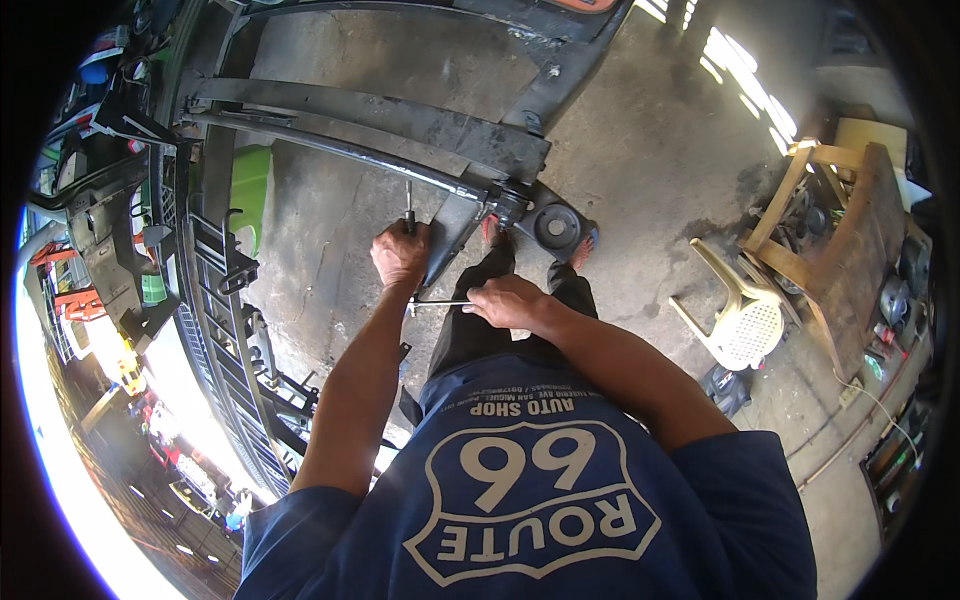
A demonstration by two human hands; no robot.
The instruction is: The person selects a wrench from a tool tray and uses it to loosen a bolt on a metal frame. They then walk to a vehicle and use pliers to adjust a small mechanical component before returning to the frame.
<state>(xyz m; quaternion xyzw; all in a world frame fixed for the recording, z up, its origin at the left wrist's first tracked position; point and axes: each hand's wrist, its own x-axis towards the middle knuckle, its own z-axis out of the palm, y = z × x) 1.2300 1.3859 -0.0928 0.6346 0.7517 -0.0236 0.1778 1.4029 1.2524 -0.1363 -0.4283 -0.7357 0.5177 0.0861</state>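
Note:
My left hand (400, 255) is closed in a fist round a slim tool (409, 205) with a metal shaft and a dark lower part. The shaft points away from me, toward a long dark steel bar, and most of the grip is hidden in my palm. Closer to my body, my right hand (505, 302) grips one end of a thin shiny metal rod (442, 303). That rod lies sideways, its free end near my left wrist; its exact kind cannot be made out. Just beyond my hands is a dark vehicle frame (390, 120) with a round cupped plate (556, 227) at its corner.
My feet stand by the frame's corner on stained concrete floor (640, 190). On the right are a cream plastic chair (745, 325) and a wooden bench (850, 250) lying tilted. Dark ladder-like metalwork (225, 345) and a green panel (252, 195) crowd the left side.

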